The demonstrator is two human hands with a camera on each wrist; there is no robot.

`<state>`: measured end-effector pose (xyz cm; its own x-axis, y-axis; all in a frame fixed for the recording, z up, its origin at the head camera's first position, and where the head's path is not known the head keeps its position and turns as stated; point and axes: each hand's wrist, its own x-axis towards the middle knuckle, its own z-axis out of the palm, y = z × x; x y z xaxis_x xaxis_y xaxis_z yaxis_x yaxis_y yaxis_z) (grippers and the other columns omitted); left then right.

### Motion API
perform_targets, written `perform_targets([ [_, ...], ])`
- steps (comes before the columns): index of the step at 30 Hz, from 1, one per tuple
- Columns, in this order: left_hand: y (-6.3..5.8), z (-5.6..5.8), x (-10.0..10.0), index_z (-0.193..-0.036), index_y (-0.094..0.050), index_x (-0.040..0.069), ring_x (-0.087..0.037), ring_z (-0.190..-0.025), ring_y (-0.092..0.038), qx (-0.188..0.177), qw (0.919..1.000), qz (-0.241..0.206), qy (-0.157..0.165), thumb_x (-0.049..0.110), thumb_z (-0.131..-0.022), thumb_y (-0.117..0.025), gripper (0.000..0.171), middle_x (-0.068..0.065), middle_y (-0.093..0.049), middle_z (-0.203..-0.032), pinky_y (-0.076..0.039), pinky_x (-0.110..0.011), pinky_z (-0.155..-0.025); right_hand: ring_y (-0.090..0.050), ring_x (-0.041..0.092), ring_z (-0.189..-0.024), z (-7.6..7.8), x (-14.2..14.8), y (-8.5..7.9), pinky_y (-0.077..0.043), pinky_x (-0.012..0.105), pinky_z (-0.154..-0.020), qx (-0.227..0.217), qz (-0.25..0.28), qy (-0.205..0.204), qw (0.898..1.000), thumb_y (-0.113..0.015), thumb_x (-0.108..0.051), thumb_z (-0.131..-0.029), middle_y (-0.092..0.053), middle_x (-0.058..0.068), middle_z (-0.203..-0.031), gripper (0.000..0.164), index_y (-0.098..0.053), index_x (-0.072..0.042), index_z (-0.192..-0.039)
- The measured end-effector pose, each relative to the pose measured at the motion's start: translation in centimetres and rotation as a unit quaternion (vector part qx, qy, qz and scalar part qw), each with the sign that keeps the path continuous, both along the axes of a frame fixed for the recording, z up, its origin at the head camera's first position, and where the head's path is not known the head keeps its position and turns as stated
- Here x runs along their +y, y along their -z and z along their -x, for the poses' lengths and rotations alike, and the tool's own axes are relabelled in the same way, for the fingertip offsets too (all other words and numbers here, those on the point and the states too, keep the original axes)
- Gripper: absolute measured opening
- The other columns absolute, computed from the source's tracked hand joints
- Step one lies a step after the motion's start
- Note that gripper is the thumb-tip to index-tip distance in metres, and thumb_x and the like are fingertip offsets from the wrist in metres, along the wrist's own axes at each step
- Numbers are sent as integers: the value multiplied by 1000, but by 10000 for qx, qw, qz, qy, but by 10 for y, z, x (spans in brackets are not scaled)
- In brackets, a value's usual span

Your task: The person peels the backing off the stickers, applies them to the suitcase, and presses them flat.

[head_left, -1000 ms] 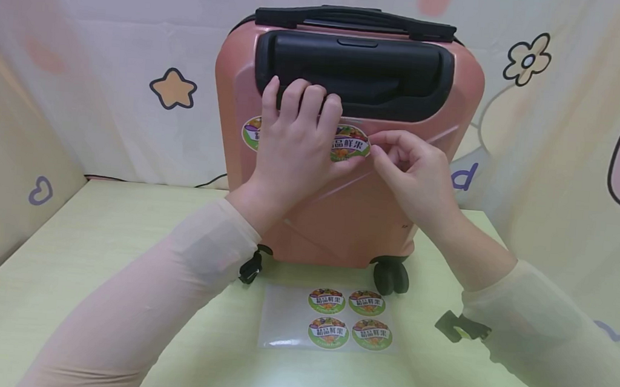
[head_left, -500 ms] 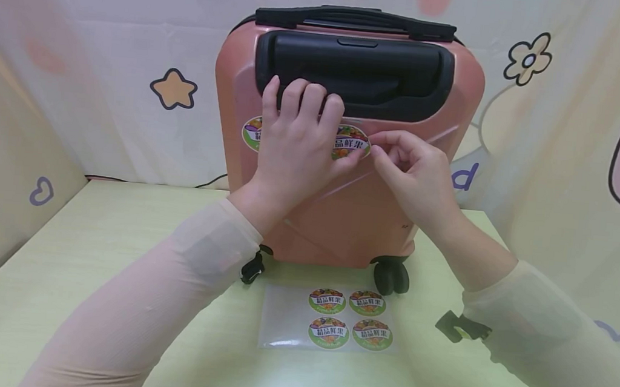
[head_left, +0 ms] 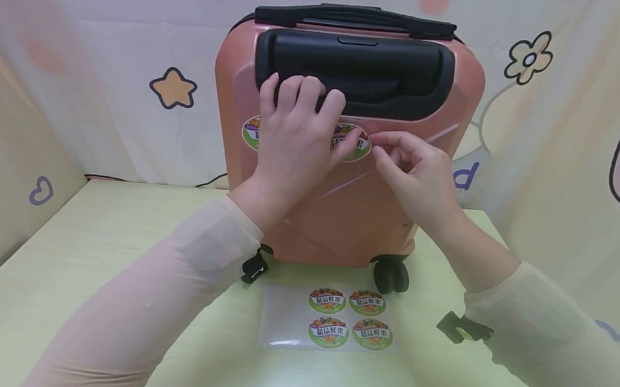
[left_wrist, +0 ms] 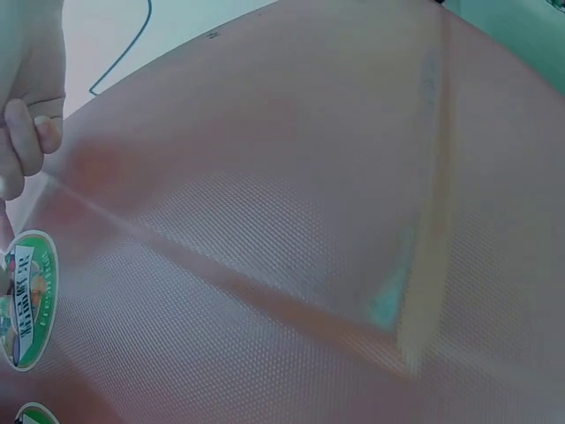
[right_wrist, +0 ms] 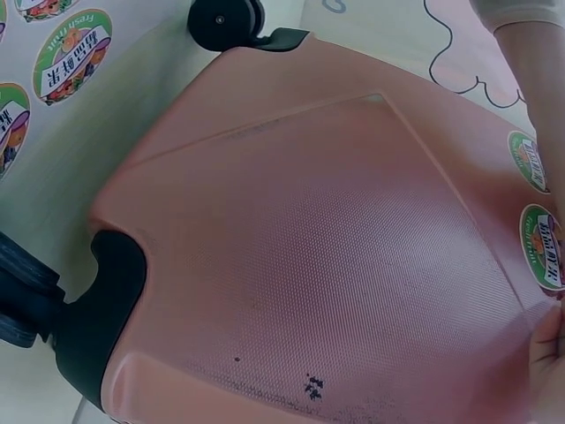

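Note:
A pink hard-shell suitcase (head_left: 340, 232) stands upright on the table, its black handle recess facing me. Two oval fruit-label stickers lie on its face below the recess. My left hand (head_left: 296, 141) rests over them, fingers bent toward the recess, partly hiding the left sticker (head_left: 250, 133). Its thumb lies across the right sticker (head_left: 364, 150). At that sticker's right edge, my right hand (head_left: 421, 175) pinches with thumb and index finger. In the right wrist view, the right sticker (right_wrist: 543, 247) sits just above the right hand's fingers (right_wrist: 549, 349).
A sticker sheet (head_left: 284, 313) with several matching labels lies on the pale table (head_left: 119, 251) before the suitcase. Suitcase wheels (head_left: 391, 277) stand just behind the sheet. A patterned cloth (head_left: 106, 80) hangs at the back and sides.
My left thumb has moved upward across the right sticker, and the left fingers have shifted slightly up. My right hand stays at the sticker's edge, nearly still.

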<state>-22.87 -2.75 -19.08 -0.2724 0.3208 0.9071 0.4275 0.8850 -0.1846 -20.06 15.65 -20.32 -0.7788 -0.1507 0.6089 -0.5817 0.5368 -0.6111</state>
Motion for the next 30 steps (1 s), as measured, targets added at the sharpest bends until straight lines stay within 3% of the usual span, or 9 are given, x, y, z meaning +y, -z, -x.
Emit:
perform_targets([
  [7,-3,0,1,-101,-56,8,-31,-106,-44,-76,9999,-11,-83,46,-93,-43,40,-13,-53,-102,-23,-50,-102,-44,17,-59,-1,1,0,-36,22,-51,-39,21,-10,10000,-62,-19,-90,-48,7,-64,27,-66,-7,-114],
  [17,2,-2,2,-109,-50,5,-32,-113,-39,-225,9980,481,-331,66,-79,-51,68,-14,-51,-109,-17,-52,-105,-44,17,-58,-3,3,3,-36,22,-52,6,95,45,9999,-62,-21,-90,-48,7,-65,28,-66,-7,-114],
  [30,2,-2,6,-104,-52,5,-31,-109,-41,-75,9991,175,-374,61,-84,-48,59,-13,-52,-104,-22,-50,-103,-41,16,-54,-2,17,10,-34,22,-48,203,49,144,9997,-61,-15,-90,-47,7,-61,24,-65,-4,-111],
])
